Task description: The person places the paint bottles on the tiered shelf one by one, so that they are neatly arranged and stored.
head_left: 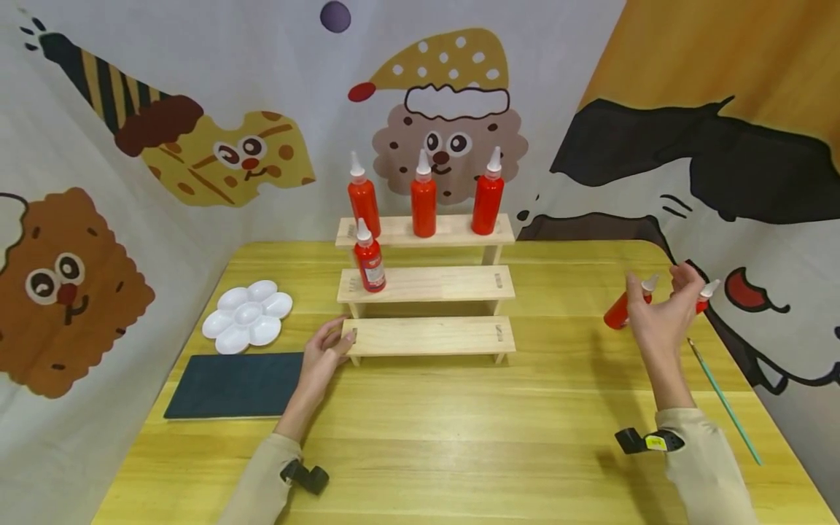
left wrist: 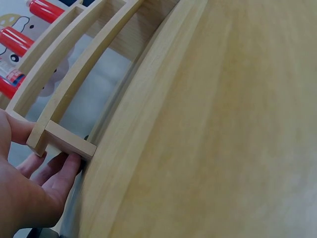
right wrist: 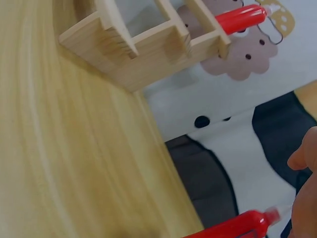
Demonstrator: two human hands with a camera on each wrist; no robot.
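My left hand [head_left: 319,359] grips the left end of the lowest step of a three-step wooden rack [head_left: 429,335], thumb above and fingers against its side. Three red squeeze bottles with white nozzles, such as the middle one [head_left: 424,210], stand along the top step. Another red bottle [head_left: 371,268], its label showing, stands at the left of the middle step. At the table's right, my right hand [head_left: 664,321] has thumb and fingers parted, beside a red bottle [head_left: 615,313]. A further red bottle [head_left: 702,301] is partly hidden behind its fingers. In the right wrist view, a bottle [right wrist: 233,227] lies apart from the visible fingers.
A white flower-shaped palette [head_left: 248,313] lies at the left, behind a dark rectangular board [head_left: 232,386]. A thin green paintbrush [head_left: 725,402] lies near the right table edge. Printed cartoon cloth [head_left: 315,65] hangs behind the table [head_left: 459,445].
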